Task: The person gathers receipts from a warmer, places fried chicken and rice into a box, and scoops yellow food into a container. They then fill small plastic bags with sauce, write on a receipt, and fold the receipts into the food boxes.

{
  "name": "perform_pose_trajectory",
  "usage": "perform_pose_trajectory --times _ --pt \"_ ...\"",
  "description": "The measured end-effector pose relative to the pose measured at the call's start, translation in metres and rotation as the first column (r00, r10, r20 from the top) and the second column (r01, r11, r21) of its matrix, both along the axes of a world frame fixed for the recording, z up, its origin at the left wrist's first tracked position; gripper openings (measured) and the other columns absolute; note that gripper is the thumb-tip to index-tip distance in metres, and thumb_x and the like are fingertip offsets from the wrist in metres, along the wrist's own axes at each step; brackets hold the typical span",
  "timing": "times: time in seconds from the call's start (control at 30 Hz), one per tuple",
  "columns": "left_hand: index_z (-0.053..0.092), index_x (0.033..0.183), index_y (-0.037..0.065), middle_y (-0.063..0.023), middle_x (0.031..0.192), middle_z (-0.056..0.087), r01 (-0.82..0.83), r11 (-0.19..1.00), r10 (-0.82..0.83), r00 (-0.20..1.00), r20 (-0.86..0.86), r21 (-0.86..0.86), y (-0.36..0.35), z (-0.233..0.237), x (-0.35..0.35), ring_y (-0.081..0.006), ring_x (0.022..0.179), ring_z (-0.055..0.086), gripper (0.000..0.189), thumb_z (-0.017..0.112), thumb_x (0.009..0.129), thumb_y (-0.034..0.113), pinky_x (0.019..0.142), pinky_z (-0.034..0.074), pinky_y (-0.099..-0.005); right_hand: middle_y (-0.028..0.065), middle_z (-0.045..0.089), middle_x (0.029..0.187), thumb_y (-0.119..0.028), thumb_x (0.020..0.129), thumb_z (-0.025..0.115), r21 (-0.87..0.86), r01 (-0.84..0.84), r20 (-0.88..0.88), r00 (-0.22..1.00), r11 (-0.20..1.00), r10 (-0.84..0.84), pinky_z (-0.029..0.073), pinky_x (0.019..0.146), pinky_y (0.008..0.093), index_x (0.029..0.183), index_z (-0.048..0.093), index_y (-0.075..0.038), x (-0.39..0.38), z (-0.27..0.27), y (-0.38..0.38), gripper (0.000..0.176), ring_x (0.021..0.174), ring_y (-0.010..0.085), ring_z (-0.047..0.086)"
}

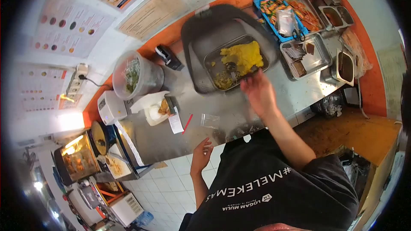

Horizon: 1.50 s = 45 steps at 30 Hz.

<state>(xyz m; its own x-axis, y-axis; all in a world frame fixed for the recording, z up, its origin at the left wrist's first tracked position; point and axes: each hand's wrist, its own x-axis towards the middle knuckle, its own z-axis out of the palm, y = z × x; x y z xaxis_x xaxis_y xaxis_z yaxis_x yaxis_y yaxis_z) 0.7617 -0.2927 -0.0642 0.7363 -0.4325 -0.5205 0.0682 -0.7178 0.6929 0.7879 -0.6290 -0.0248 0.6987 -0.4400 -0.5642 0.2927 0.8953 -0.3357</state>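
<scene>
My right hand (260, 95) is at the near right edge of a metal tray (208, 62), its fingers partly blurred and apart, with nothing visible in them. Inside the tray lies a yellow food mass (244, 56), with darker greenish-yellow bits (223, 80) in its near left part. The tray sits in a larger dark grey tub (195, 75). My left hand (202, 154) hovers by the counter's front edge, fingers loosely apart and holding nothing. Closest to it on the counter are a small clear plastic bag (210, 121), a red strip (187, 123) and a white paper slip (175, 122).
An opened takeaway box (155, 114) with rice and fried food stands left, near a clear bucket (147, 79), a white printer (112, 107) and a black device (168, 57). Right are a blue basket of packets (280, 15), scissors (299, 35) and a steel tray (317, 45) with dark pieces.
</scene>
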Motion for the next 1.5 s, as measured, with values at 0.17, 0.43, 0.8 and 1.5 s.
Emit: perform_pose_trajectory --times 0.17,0.43,0.8,1.5 --pt "0.055 0.135 0.004 -0.016 0.112 0.07 0.065 0.993 -0.059 0.996 0.066 -0.101 -0.035 -0.005 0.03 -0.0241 0.094 0.07 0.045 0.066 0.093 0.015 0.082 0.055 -0.0338 0.0112 0.069 0.097 -0.024 0.101 0.053 -0.872 -0.229 -0.091 0.944 0.433 0.317 0.053 0.077 0.0424 0.121 0.057 0.0 0.095 0.054 -0.053 0.032 0.09 0.0234 0.066" --pt "0.044 0.134 -0.001 -0.0138 0.096 0.069 -0.124 0.911 0.132 0.991 -0.007 -0.392 -0.139 -0.088 0.1 -0.0217 0.084 0.073 0.046 0.063 0.094 0.012 0.071 0.055 -0.0337 0.0274 0.068 0.101 -0.024 0.077 0.077 -0.285 -0.936 -0.891 0.338 -0.206 -0.303 0.054 0.082 0.0471 0.104 0.064 0.003 0.091 -0.142 0.002 0.04 0.096 0.0409 0.067" --pt "0.038 0.117 -0.001 -0.0162 0.088 0.067 -0.405 0.725 0.189 0.895 -0.404 -0.557 -0.162 -0.131 0.117 -0.0227 0.077 0.072 0.033 0.062 0.094 0.001 0.064 0.06 -0.0301 0.0219 0.071 0.081 -0.015 0.075 0.072 -0.618 -0.786 -0.749 0.583 0.012 -0.315 0.055 0.071 0.0406 0.092 0.068 0.006 0.08 -0.159 0.009 0.027 0.076 0.0349 0.071" --pt "0.038 0.122 0.003 -0.015 0.086 0.067 -0.413 0.689 0.182 0.894 -0.409 -0.595 -0.163 -0.139 0.117 -0.023 0.078 0.073 0.038 0.062 0.093 -0.001 0.065 0.06 -0.0301 0.0241 0.059 0.106 0.007 0.077 0.057 -0.346 -0.649 -0.825 0.555 -0.677 -0.11 0.052 0.086 0.0477 0.099 0.061 0.001 0.089 -0.105 -0.026 0.023 0.102 0.0437 0.061"
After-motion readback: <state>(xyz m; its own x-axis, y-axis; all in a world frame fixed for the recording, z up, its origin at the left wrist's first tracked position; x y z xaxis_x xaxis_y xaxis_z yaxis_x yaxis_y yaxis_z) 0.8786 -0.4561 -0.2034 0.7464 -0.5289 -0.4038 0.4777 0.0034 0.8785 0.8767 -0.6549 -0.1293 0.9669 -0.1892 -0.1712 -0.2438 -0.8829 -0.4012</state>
